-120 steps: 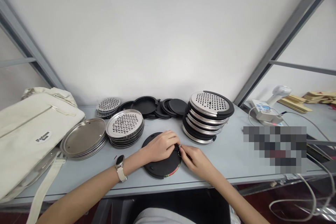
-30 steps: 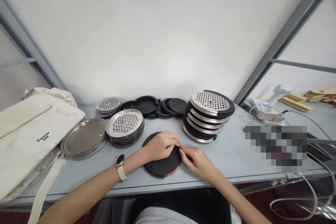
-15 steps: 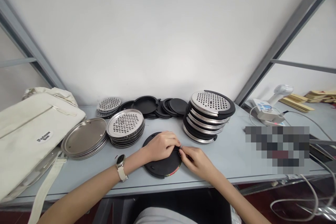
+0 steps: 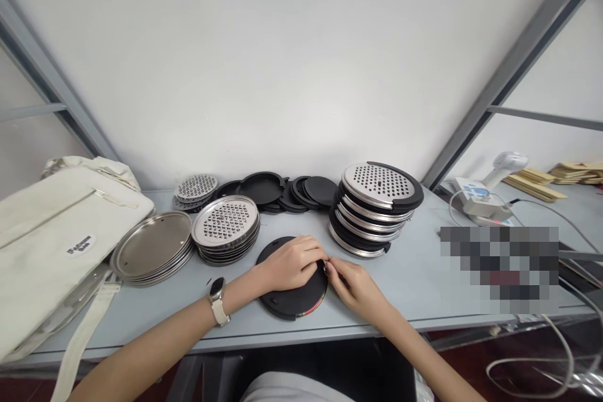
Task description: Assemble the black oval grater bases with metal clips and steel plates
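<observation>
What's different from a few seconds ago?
Very little: the fingertips of the left hand and right hand have shifted slightly rightward at the edge of the black round disc. I see nothing newly grasped or let go. The disc, grater stacks and round metal plates stayed put.

Matt Black and Bright Metal

Your round black disc [image 4: 294, 301] looks like smooth, matt plastic. The perforated silver grater discs [image 4: 226, 221] look metallic, their punched faces rough and their rims glossy. You have plain round silver plates [image 4: 153, 247] of smooth, satiny metal. The cream bag [image 4: 51, 245] looks like soft, matt cloth.
</observation>
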A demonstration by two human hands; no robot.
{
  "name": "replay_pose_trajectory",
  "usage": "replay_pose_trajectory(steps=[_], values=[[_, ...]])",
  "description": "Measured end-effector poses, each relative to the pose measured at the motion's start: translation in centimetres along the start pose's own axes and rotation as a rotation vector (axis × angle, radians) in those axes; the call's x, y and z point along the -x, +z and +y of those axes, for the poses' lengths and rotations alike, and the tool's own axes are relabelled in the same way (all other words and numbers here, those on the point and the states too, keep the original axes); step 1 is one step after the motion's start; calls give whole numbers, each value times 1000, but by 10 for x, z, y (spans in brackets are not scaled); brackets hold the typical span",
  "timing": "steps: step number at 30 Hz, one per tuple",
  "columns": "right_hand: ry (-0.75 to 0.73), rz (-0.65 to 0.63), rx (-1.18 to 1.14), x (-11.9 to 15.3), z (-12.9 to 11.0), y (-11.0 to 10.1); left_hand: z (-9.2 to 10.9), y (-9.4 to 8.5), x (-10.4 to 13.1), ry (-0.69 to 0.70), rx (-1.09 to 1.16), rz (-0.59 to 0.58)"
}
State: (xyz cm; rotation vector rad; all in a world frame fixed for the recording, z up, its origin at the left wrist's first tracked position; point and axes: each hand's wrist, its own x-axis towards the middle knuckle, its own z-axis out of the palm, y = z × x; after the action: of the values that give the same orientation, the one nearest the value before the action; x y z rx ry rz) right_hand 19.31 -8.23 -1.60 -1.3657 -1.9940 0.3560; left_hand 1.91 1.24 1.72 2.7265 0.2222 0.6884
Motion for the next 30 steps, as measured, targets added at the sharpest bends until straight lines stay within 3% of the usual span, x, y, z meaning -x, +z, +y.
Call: replay_pose_trajectory(steps=[7, 20, 30], values=[[-31, 75, -35, 1, -1, -3, 3, -1, -3, -66, -21, 37], [-29, 178, -35, 2, -5, -5, 8, -5, -3, 6, -76, -33], [-6, 207, -41, 2, -4, -5, 3, -1, -2, 19, -101, -9]])
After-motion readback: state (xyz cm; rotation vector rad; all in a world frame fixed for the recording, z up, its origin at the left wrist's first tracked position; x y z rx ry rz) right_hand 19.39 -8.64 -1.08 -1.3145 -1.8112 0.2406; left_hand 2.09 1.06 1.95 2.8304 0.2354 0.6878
